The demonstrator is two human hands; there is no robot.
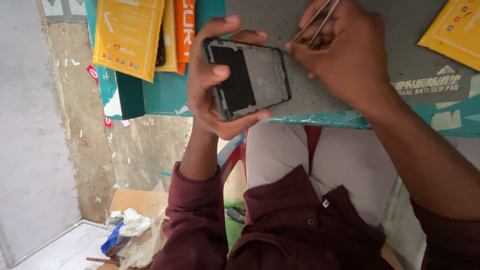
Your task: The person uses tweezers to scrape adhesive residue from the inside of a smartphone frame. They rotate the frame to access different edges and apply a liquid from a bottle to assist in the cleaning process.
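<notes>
Head view: your left hand (212, 75) grips the phone (247, 77) by its edges, open back up, over the near edge of the grey mat (400, 45). The phone's long axis runs left to right. Your right hand (340, 47) sits just right of the phone, fingers pinched on tweezers (316, 20), tips at its upper right corner. Yellow packets (127, 35) lie left of the phone.
</notes>
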